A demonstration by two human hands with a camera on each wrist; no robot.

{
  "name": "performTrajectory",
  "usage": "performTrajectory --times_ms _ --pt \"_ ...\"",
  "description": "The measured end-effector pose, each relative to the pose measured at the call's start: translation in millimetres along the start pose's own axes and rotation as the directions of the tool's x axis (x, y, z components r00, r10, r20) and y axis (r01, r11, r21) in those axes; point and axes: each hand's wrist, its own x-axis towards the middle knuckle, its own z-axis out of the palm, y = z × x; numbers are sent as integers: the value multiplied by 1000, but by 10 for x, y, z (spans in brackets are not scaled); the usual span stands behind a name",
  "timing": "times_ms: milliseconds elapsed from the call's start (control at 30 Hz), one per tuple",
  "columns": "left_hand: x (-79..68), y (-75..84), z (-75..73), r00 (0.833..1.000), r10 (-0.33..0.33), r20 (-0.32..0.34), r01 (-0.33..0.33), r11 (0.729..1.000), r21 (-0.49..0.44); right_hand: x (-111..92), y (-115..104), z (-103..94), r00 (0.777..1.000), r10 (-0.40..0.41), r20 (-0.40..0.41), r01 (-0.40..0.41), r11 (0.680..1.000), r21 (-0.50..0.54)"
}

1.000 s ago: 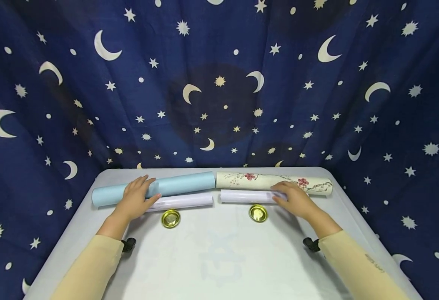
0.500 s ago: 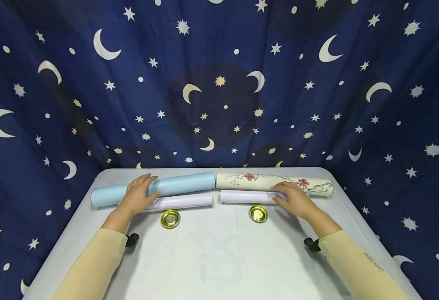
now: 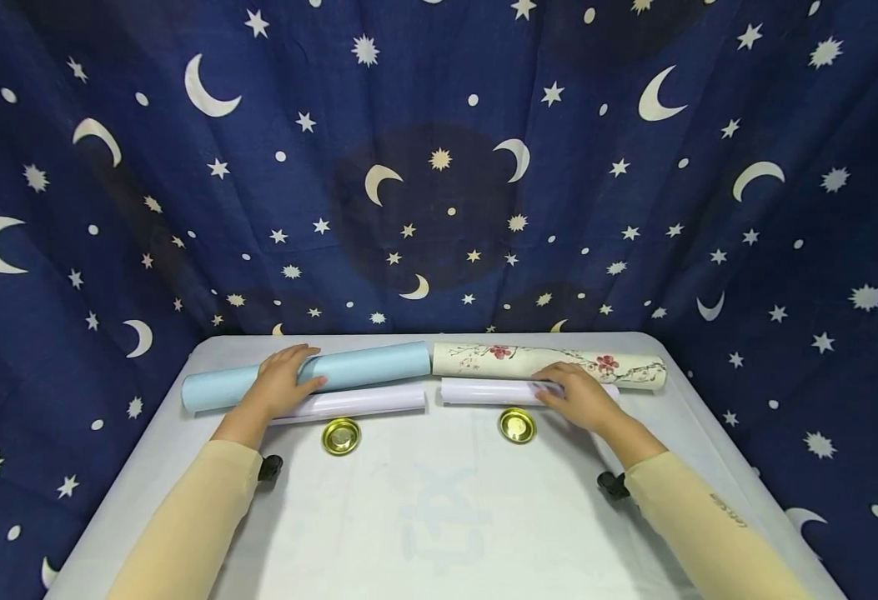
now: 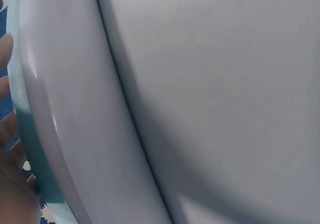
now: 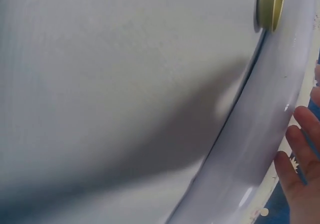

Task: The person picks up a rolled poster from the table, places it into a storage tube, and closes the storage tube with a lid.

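My left hand [image 3: 279, 382] lies over the light blue roll [image 3: 378, 365], its thumb reaching toward the left pale lavender roll [image 3: 371, 402]. In the left wrist view its spread fingers [image 4: 6, 51] show at the edge beside the blue roll. My right hand [image 3: 577, 396] is over the right lavender roll [image 3: 484, 392], near the cream roll with plum-blossom print [image 3: 476, 360]. Loosely spread fingers [image 5: 287, 169] appear beside that lavender roll in the right wrist view. Whether either hand touches its roll is hard to tell; neither visibly grips anything.
Two small gold dishes [image 3: 341, 436] stand in front of the lavender rolls, the right dish [image 3: 517, 426] close to its roll. All lie on a white-covered table [image 3: 378, 533]. A dark blue moon-and-star curtain [image 3: 439, 167] encloses the back and sides.
My left hand and forearm have shifted slightly to the right. The right hand has moved a little left over its lavender roll. The rolls and dishes stay put.
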Motion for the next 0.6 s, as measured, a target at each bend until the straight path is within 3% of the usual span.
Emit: performTrajectory --times_ms 267,600 --pt "7 -85 -36 998 -55 28 55 998 -16 26 12 48 999 -35 -9 35 999 34" --pt "34 -109 -55 995 -22 94 23 1000 -7 -8 93 116 997 -74 -35 76 995 58"
